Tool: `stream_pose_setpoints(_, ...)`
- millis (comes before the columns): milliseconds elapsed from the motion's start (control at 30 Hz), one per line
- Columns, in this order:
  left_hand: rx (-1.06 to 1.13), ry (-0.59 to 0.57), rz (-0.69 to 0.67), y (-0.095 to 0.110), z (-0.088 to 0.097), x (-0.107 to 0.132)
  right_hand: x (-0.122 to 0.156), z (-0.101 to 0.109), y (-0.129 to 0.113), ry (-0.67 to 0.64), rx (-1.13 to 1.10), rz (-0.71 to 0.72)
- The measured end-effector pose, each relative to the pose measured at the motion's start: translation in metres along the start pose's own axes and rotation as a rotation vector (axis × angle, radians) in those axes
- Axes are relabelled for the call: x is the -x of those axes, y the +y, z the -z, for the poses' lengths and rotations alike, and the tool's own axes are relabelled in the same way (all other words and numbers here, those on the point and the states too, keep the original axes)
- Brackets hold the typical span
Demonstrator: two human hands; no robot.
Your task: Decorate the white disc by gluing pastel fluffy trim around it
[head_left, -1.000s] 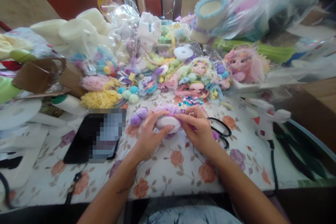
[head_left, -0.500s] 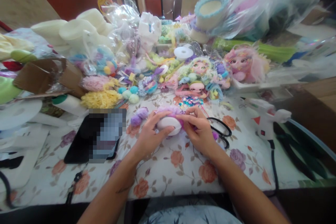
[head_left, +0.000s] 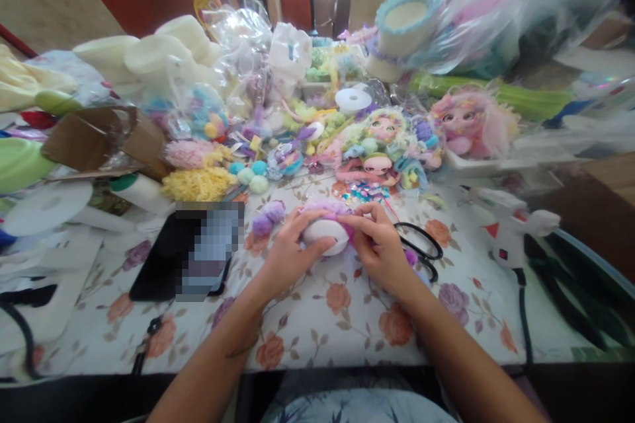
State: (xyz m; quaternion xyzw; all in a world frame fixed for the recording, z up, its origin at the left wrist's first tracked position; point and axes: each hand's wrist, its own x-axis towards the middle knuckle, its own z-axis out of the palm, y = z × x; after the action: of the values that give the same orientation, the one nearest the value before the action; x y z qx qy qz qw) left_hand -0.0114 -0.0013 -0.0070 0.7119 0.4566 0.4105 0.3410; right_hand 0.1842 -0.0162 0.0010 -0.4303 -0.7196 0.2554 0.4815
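My left hand [head_left: 286,252] is closed around a smooth white rounded piece [head_left: 323,238], with the thumb across its near side and the fingers over its far edge. Purple fluffy trim [head_left: 317,207] runs along the far side of this piece. At its right edge, my right hand [head_left: 380,242] pinches some bright purple material, mostly hidden by the fingers. Purple pom-poms [head_left: 268,217] lie just left of the piece. Black-handled scissors [head_left: 430,238] rest beside my right hand, their blades out of sight.
A white glue gun [head_left: 513,231] stands on the right, its black cord hanging over the table edge. To the left lies a black tablet [head_left: 157,264], partly blurred out. Loose sequins [head_left: 367,192], doll faces [head_left: 383,125], yellow yarn [head_left: 198,183] and a cardboard box [head_left: 94,142] crowd the back.
The whole view has shifted slightly, so everything appears a little further right. Both hands keep their hold on the white piece and its purple trim, with hardly any finger movement.
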Motion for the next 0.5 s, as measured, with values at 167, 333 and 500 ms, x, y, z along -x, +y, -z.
stream_pose_setpoints(167, 0.021, -0.030, 0.028, -0.0012, -0.0014, 0.0001, -0.0001, 0.0013, 0.0033, -0.018, 0.020, -0.017)
stream_pose_setpoints(333, 0.011, -0.026, 0.047, -0.0002, -0.0011, 0.0001, 0.0005, 0.0022, 0.0011, -0.003, 0.020, -0.043)
stream_pose_setpoints(500, 0.008, 0.014, 0.042, 0.0002, -0.0003, -0.0010, 0.0006, -0.0003, 0.0008, -0.048, 0.018, -0.043)
